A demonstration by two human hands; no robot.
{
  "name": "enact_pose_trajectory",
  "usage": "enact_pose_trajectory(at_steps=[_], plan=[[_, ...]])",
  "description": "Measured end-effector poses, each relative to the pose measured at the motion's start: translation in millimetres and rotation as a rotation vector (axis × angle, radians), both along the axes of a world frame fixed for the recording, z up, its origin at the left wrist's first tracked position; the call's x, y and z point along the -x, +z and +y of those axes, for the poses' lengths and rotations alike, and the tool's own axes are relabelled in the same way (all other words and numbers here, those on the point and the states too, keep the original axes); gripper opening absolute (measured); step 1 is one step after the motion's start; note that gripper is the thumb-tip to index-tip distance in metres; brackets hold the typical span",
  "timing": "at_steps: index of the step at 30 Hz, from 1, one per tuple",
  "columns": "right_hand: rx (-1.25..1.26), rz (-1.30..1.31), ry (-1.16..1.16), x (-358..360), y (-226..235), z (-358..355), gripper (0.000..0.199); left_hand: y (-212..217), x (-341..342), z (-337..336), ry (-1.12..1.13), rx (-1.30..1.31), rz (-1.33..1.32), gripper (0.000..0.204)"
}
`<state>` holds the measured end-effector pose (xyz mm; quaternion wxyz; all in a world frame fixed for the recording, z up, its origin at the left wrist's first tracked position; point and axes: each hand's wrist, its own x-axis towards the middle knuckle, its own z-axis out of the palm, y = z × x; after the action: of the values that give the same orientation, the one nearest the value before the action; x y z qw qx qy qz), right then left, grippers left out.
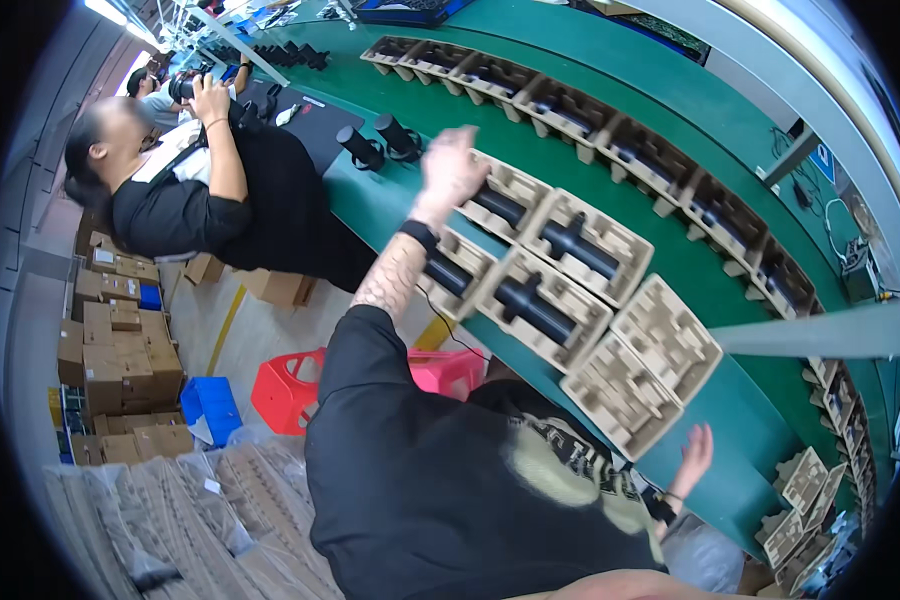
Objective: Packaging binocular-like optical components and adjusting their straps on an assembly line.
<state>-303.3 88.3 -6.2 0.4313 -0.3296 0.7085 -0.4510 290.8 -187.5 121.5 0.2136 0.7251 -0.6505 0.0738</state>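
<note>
My left hand (453, 172) reaches out over the far-left moulded pulp trays; its fingers are blurred, and I cannot see anything held. Close to it, a black tube-shaped device (500, 205) lies in a pulp tray. Two more black devices lie in neighbouring trays, one device (580, 246) at the back and one device (535, 308) nearer me. Another black device (448, 272) is partly covered by my left forearm. My right hand (694, 458) is open, fingers stretched, beside an unfilled pulp tray (625, 395). A second unfilled pulp tray (670, 338) adjoins it.
Two black cylinders (378, 145) stand upright on the green bench (355, 200). A curved row of filled trays (560, 105) runs behind. A co-worker (240, 190) works at left. Pink and red stools (288, 390), cartons (120, 350) and stacked trays (805, 480) stand around.
</note>
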Motion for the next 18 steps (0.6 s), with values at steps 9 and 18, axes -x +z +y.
enact_pose_trajectory(at_steps=[9,18], plan=[[-0.027,0.044,-0.544,-47.2,56.6,82.7,0.049,-42.2,-335.0,-20.1,0.646,-0.440,0.163,0.108],[-0.234,-0.042,-0.768,-69.8,-25.6,165.8,0.041,-58.4,-329.5,-51.2,0.190,-0.316,-0.201,0.099]])
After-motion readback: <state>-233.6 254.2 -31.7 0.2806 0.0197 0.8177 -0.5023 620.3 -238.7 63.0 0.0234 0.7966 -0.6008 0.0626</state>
